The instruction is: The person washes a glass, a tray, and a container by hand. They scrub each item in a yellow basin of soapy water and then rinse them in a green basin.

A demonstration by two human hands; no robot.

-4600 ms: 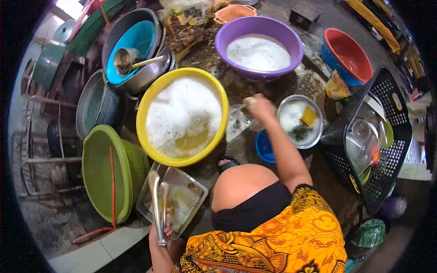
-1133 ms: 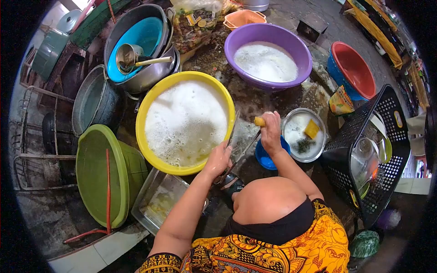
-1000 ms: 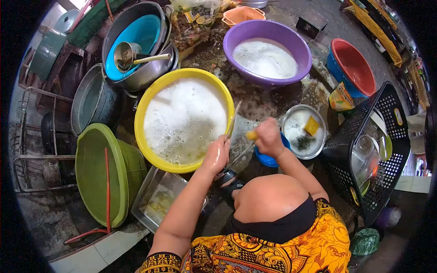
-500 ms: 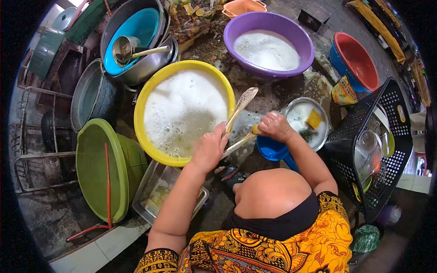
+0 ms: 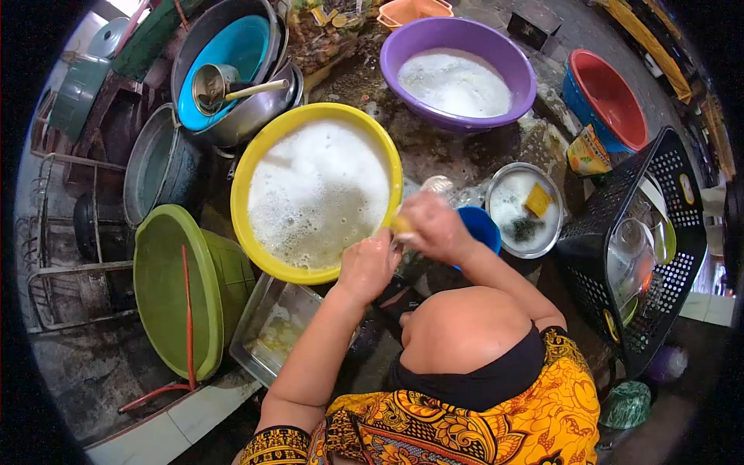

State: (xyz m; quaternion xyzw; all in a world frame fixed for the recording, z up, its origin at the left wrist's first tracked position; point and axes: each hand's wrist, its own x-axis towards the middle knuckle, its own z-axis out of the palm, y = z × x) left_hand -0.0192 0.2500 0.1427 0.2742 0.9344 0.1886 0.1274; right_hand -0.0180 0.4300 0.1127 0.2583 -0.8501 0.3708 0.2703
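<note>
My left hand is closed around the lower end of a long-handled utensil, just beside the right rim of the yellow basin. Most of the utensil is hidden by my hands; its pale rounded end sticks out above. My right hand, blurred by motion, presses a small yellow sponge against it. White suds fill the yellow basin. To the right of my right hand are a blue dipper and a metal bowl holding suds, a yellow sponge and a dark scouring pad.
A purple basin of suds stands at the back. At right are a red basin and a black basket with dishes. A green tub, clear container and stacked pots stand at left.
My right hand has moved left and up along the utensil, close to my left hand. My left hand has shifted slightly down and right. The utensils' two separate lengths no longer show.
</note>
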